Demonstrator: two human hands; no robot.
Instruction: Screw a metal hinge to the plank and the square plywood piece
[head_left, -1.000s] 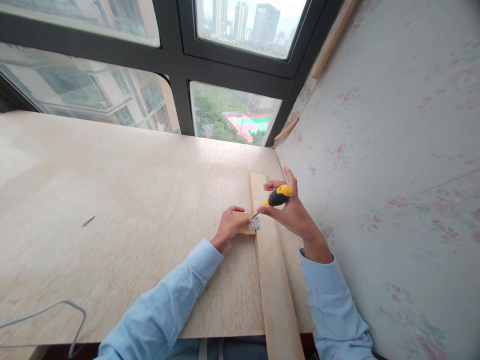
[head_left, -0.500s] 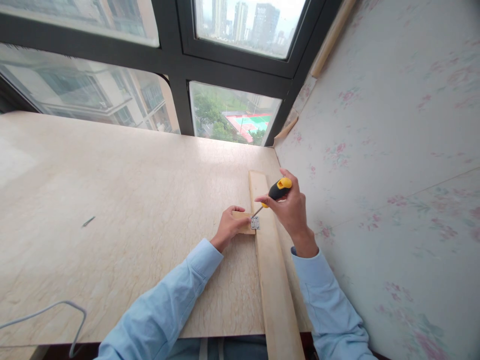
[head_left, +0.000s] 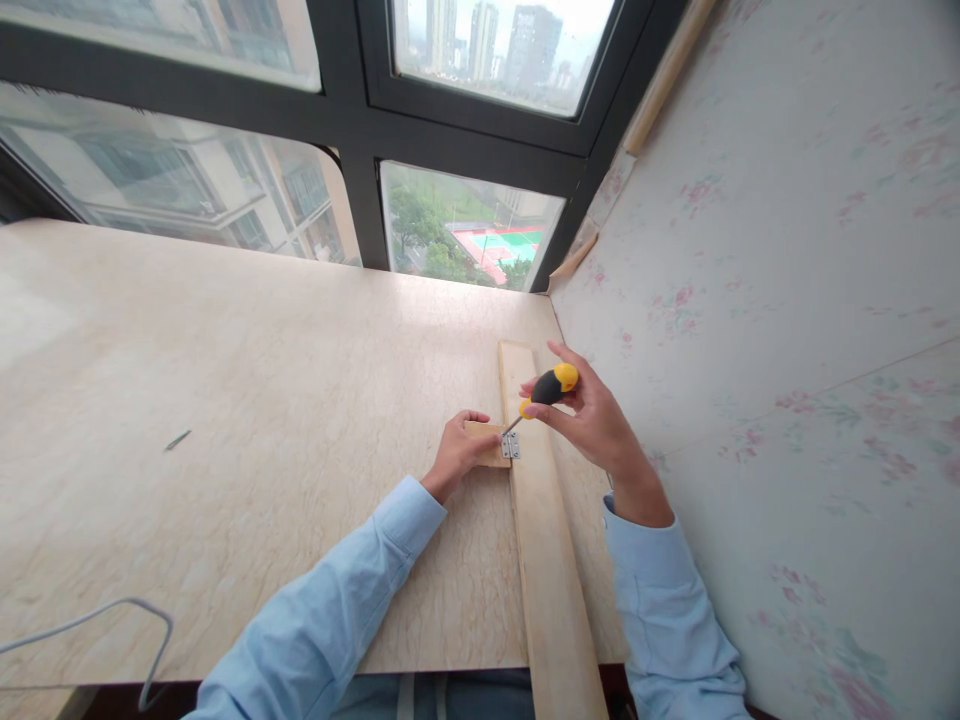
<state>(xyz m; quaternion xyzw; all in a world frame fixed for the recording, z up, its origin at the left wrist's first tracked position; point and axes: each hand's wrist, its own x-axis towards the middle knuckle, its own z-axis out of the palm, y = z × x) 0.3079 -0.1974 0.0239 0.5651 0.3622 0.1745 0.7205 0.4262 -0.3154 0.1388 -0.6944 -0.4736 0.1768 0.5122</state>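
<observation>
Pinching screwdriver [head_left: 549, 388] in right hand [head_left: 600, 425], tip at hinge [head_left: 511, 447]; left hand [head_left: 454, 455] gripping small block [head_left: 493, 460] beside long board [head_left: 553, 570].

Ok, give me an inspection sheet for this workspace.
Surface: pale, veined tabletop.
Work items: long board jutting past the near edge; wooden piece at its left side; metal hinge across both.
Clutter: thin object at left, too small to identify.
Hands: left hand holds the wooden piece; right hand holds a screwdriver, tip at the hinge.
Cables: grey cable near left, over front edge.
Surroundings: dark-framed window ahead, floral wall right.
</observation>
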